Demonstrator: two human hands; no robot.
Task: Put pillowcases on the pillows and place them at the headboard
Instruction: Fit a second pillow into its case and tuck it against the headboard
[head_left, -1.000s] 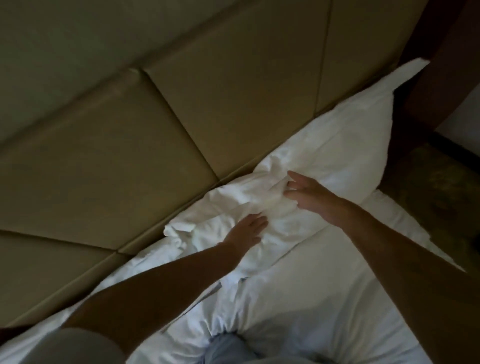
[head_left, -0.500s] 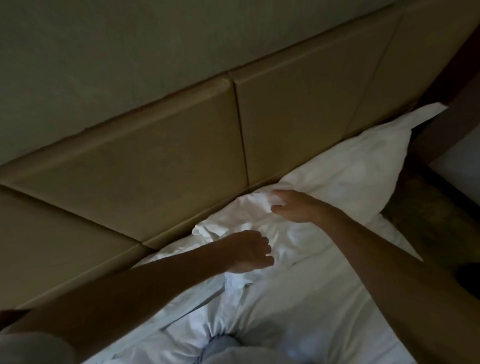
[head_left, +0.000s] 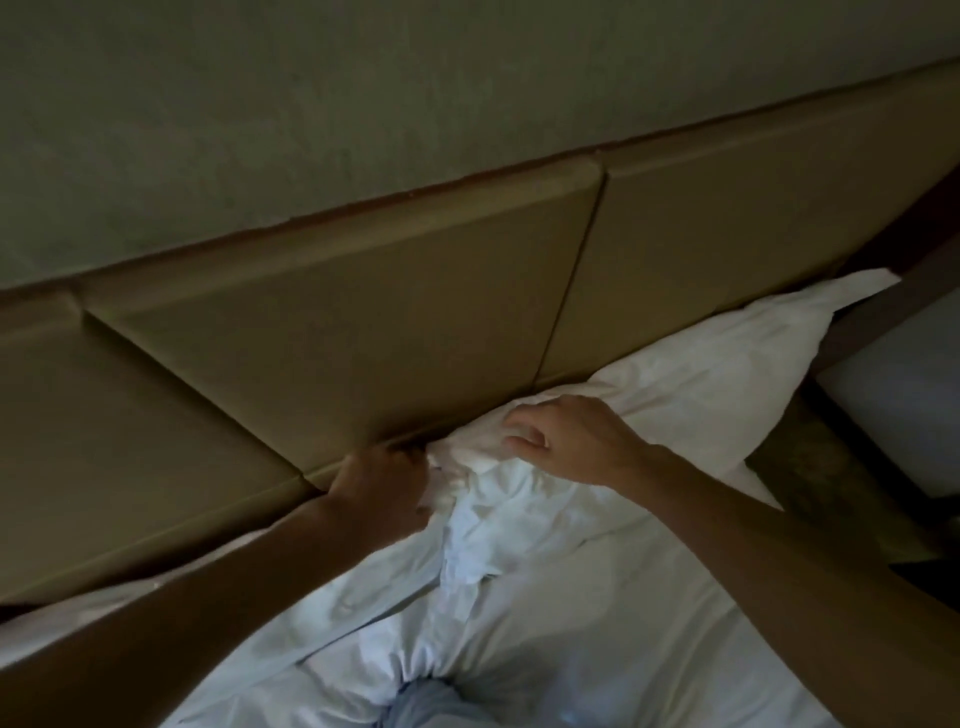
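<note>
Across the upper left of the frame runs a dull grey-green wall (head_left: 260, 130). Below it the padded tan headboard (head_left: 337, 322) slants from upper right to lower left, split by seams into panels.

From the lower left corner the left forearm reaches up to the left hand (head_left: 376, 486), which sits left of centre, right against the headboard's lower edge. Its fingers are curled tight with the knuckles toward the camera, and it grips the bunched open end of the white pillowcase (head_left: 467, 483). The fingertips themselves are buried in the folds.

Just right of it, the right hand (head_left: 571, 441) lies palm down on the same crumpled end, near the left hand but apart from it. Its fingers are bent and the thumb is drawn in, so that together they pinch a ridge of the fabric.

Further right the pillow (head_left: 727, 384) stretches toward the upper right of the frame. Its long edge lies against the base of the headboard and its far corner points up. It rests on the wrinkled white sheet of the bed (head_left: 623, 623), which fills the lower centre.

A pale blue bundle of cloth (head_left: 421, 701) shows at the bottom edge. At far right, dim floor (head_left: 831, 493) and a dark brown furniture edge (head_left: 883, 317) lie beside the bed.
</note>
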